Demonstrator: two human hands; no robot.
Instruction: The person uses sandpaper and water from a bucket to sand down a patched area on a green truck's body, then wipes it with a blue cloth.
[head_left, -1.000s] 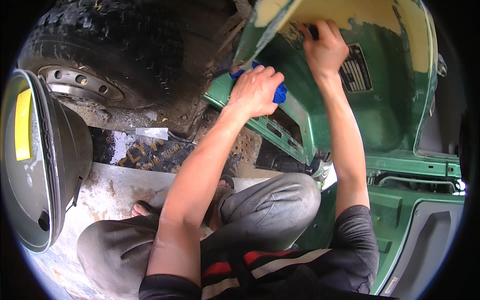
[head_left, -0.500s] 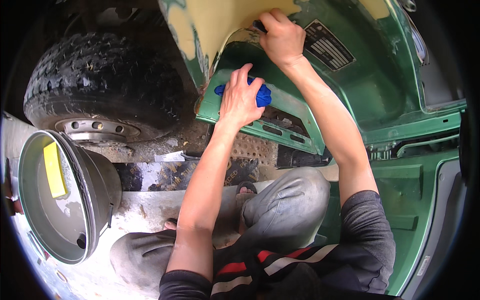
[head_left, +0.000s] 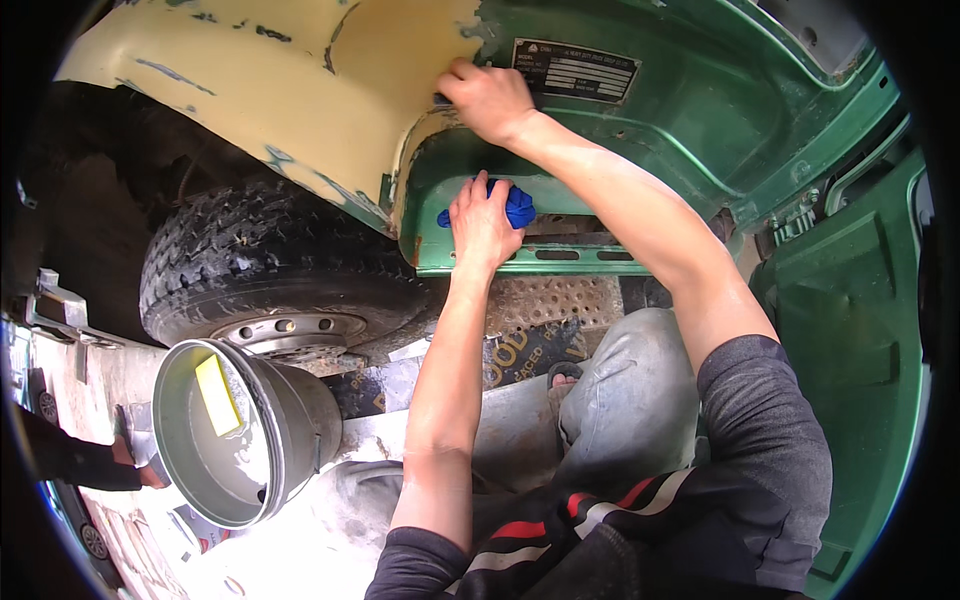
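My left hand [head_left: 482, 232] is closed on a bunched blue cloth [head_left: 519, 206], resting on the green step ledge [head_left: 450, 256] of a vehicle body. Up and to the right of it, my right hand [head_left: 492, 104] pinches a small dark piece [head_left: 441, 99], mostly hidden under the fingers; its kind cannot be made out. That piece lies against the edge of a beige-coated panel [head_left: 400, 60], just above the curved rim where beige meets green paint. Beside the right hand is a black data plate [head_left: 575, 71] on the green panel.
A large black tyre [head_left: 270, 255] stands under the beige panel. Left of my knees is a grey bucket [head_left: 300, 415] with a yellow strip [head_left: 217, 396] inside. Another person's dark sleeve [head_left: 85, 455] reaches in at far left. A green door [head_left: 850, 370] is on my right.
The view has swung left, so more of the beige panel and the other person's arm show. My left hand stays on the ledge with the cloth; my right hand stays near the rim.
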